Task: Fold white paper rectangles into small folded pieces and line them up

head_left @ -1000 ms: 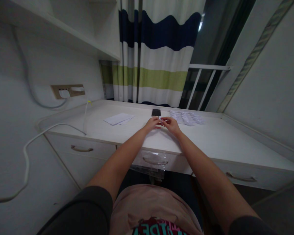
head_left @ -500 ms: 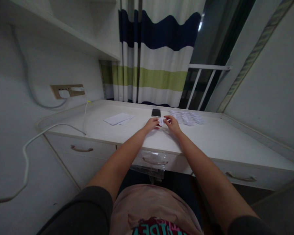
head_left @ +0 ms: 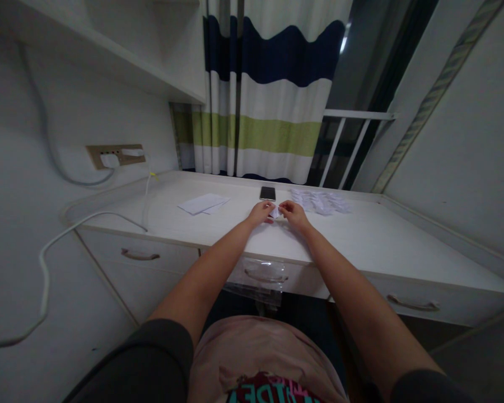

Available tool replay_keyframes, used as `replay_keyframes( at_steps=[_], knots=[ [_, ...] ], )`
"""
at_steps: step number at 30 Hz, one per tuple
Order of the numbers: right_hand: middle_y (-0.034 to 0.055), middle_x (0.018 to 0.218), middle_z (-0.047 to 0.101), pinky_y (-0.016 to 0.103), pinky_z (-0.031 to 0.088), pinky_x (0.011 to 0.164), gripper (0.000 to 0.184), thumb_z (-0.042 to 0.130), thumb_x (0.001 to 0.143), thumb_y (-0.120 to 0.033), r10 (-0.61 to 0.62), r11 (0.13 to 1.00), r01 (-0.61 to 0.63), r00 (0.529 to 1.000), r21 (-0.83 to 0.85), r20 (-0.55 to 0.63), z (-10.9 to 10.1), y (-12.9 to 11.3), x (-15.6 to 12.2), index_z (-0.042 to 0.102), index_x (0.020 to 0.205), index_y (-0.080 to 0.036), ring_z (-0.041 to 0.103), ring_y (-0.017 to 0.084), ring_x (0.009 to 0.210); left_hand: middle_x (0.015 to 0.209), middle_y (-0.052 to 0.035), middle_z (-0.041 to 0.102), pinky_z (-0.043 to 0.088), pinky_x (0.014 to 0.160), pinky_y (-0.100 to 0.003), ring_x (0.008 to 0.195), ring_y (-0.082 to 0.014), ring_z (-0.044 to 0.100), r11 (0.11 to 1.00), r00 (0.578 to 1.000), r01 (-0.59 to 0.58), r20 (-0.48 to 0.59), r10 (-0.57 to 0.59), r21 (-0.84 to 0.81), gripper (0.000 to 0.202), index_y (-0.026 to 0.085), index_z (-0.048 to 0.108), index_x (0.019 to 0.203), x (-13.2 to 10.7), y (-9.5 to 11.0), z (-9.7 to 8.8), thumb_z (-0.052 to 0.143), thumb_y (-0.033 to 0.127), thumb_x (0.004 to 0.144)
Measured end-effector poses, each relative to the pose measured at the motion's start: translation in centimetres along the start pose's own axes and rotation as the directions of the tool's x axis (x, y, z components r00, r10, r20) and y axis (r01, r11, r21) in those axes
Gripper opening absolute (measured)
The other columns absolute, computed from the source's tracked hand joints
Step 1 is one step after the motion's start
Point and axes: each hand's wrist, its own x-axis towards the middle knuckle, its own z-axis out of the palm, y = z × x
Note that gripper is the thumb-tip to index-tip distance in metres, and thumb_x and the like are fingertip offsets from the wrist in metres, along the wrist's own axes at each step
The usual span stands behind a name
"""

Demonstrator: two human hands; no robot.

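Between my hands is a small folded piece of white paper (head_left: 275,211), just above the desk. My left hand (head_left: 261,213) pinches its left side, fingers closed. On the opposite side, the thumb and fingertips of my right hand (head_left: 293,212) close on the paper's right edge. The exact folds are too small to make out. Right behind the paper lies a dark phone (head_left: 267,193). A pile of small folded white papers (head_left: 320,201) spreads over the desk to the right, beyond my right hand. Flat white sheets (head_left: 204,204) lie to the left.
The white desk (head_left: 361,240) has drawers with handles (head_left: 140,255) along its front. A white cable (head_left: 105,214) runs over its left edge. Plugs sit in a wall socket (head_left: 116,156). A striped curtain (head_left: 277,112) hangs behind the desk, and a shelf (head_left: 151,73) juts out upper left.
My right hand has shifted slightly left, nearer my left hand, and the paper between them is turned a little. The phone, the pile and the flat sheets stay where they were.
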Motion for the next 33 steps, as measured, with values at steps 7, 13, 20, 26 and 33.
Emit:
replay_keyframes(
  at_steps=[7,13,20,26,33],
  knots=[
    [-0.0015,0.061,0.052,0.026,0.042,0.054,0.031,0.052,0.073,-0.05,-0.05,0.999,0.05,0.998,-0.004,-0.045,-0.1,0.1,0.0,0.05,0.072,-0.019,0.048,0.012,0.055,0.068,0.0007,0.055,0.054,0.069,-0.03,0.065,-0.0085,0.054,0.994,0.998,-0.048,-0.049,0.043,-0.098,0.015,0.014,0.054,0.073,0.3,0.1,-0.3,0.062,0.026,0.076],
    [-0.0044,0.056,0.05,0.024,0.041,0.048,0.034,0.053,0.072,-0.054,0.011,0.994,-0.006,0.999,0.108,-0.045,-0.2,-0.4,-0.1,0.045,0.074,-0.021,0.051,0.011,0.051,0.072,-0.0008,0.059,0.053,0.077,-0.035,0.067,-0.0074,0.054,0.969,0.992,-0.103,-0.09,0.084,-0.224,0.019,0.013,0.052,0.068,0.6,0.1,-0.6,0.063,0.027,0.076],
    [-0.0058,0.064,0.053,0.024,0.047,0.05,0.04,0.06,0.066,-0.055,0.142,0.924,-0.109,0.988,0.368,-0.064,-0.1,-0.9,0.0,0.039,0.075,-0.022,0.061,0.012,0.057,0.077,-0.0019,0.063,0.052,0.078,-0.033,0.072,-0.0094,0.061,0.918,0.991,-0.115,-0.11,0.079,-0.381,0.02,0.015,0.044,0.068,0.4,0.5,-0.6,0.057,0.024,0.081],
    [-0.0065,0.062,0.056,0.026,0.053,0.059,0.037,0.066,0.066,-0.047,0.258,0.837,-0.18,0.962,0.516,-0.083,-0.2,-1.4,0.0,0.04,0.076,-0.022,0.063,0.011,0.059,0.08,-0.0004,0.063,0.053,0.07,-0.029,0.067,-0.0106,0.064,0.919,0.993,-0.073,-0.11,0.032,-0.386,0.022,0.016,0.043,0.072,0.2,0.8,-0.7,0.06,0.03,0.078],
    [-0.0072,0.06,0.055,0.026,0.056,0.063,0.033,0.071,0.067,-0.035,0.368,0.71,-0.247,0.929,0.659,-0.048,-0.4,-2.0,-0.1,0.042,0.073,-0.022,0.064,0.011,0.058,0.082,0.0003,0.06,0.052,0.066,-0.027,0.069,-0.015,0.067,0.917,0.997,-0.045,-0.072,0.017,-0.397,0.029,0.018,0.043,0.076,0.1,0.8,-0.8,0.064,0.037,0.074]
  ],
)
